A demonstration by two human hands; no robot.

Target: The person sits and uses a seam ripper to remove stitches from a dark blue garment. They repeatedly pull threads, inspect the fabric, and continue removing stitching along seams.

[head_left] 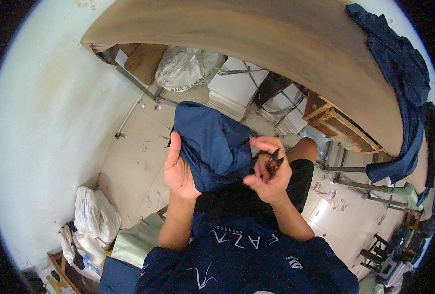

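Observation:
A piece of navy blue cloth is held up in front of my body, somewhat folded and creased. My left hand grips it by its left side, thumb on top and the other fingers hidden beneath. At the cloth's right edge is my right hand, its fingers curled around small black thread snips. The tips of that hand's index finger and thumb come close to the edge; whether they touch the cloth is hard to tell.
Ahead stands a table with a brown cover, with navy cloth draped at its right. Beneath it are a white plastic bag, tied stacks of white sheets and a wooden drawer. White bags lie at the lower left.

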